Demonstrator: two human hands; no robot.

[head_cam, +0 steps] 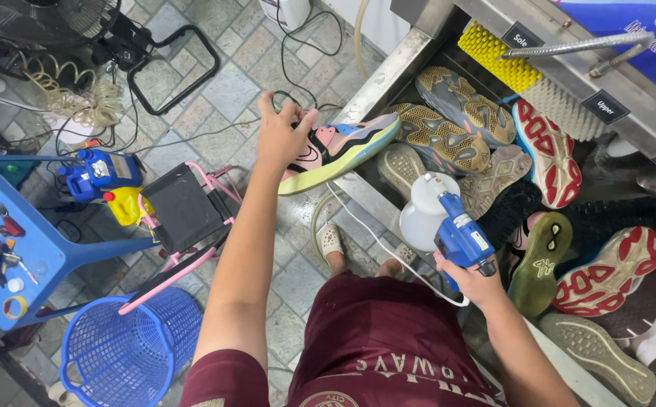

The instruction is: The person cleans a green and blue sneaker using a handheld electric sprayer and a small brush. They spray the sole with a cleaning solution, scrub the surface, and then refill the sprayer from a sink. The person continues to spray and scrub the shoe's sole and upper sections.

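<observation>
My left hand (282,134) grips the heel end of a multicoloured sneaker (347,148) with a yellow-green sole, held over the steel rim of a wash basin (373,84). My right hand (472,277) holds a blue spray gun (460,235) with a white bottle (423,212) on its front; a white hose runs from it. The basin holds several shoes lying sole-up: two with tan patterned soles (448,136), one with a red and white sole (548,151), another red-soled one (610,267) and a green-soled one (542,260).
A yellow brush (497,56) and a white brush (565,109) are fixed at the basin's back under a metal hose. On the tiled floor at left stand a blue table (38,234) with small tools, a blue basket (128,350), a pink-framed stool (185,207) and cables.
</observation>
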